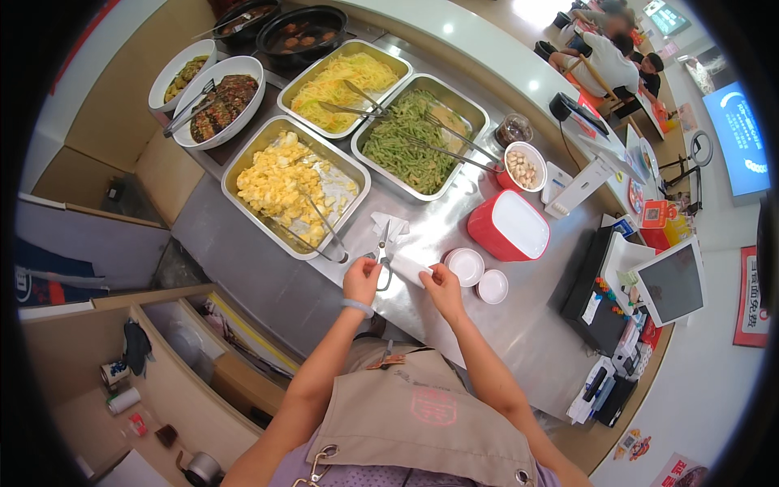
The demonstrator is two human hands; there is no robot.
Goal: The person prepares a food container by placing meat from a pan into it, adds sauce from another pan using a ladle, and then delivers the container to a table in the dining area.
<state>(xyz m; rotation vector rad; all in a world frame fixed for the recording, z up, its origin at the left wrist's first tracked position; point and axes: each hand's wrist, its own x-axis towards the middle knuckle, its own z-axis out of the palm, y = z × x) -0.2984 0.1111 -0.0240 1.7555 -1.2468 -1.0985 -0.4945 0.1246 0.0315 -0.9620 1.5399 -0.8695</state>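
Observation:
Over the steel counter's near edge, my left hand (363, 281) and my right hand (443, 291) hold a folded white paper or tissue (409, 268) between them. Scissors (383, 246) with grey handles lie beside my left fingers, blades pointing away from me; whether the fingers touch them is unclear. Just beyond is a crumpled white tissue (391, 224). Left of my hands stands a steel tray of scrambled eggs (283, 182) with tongs. To the right are small white dishes (466, 266) and a red container with a white top (517, 225).
Steel trays of green beans (409, 143) and shredded yellow vegetables (341, 85) stand farther back, tongs resting on them. A bowl of garlic (523, 168) is near a glass jar (514, 130). Black pots (302, 36) and white dishes line the back left; a screen terminal (666, 283) stands right.

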